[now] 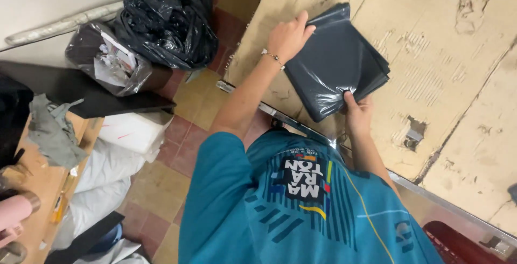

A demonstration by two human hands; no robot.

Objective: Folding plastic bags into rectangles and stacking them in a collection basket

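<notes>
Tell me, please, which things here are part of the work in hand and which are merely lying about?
In hand:
folded dark plastic bags, left hand flat on them, right hand pinching their edge
cardboard-covered table beneath

Lying about:
full black rubbish bag
clear bag of scraps
grey cloth

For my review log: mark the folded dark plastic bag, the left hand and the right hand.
folded dark plastic bag [336, 59], head view, middle of top face
left hand [288, 37], head view, back of hand
right hand [358, 112], head view, back of hand
</notes>
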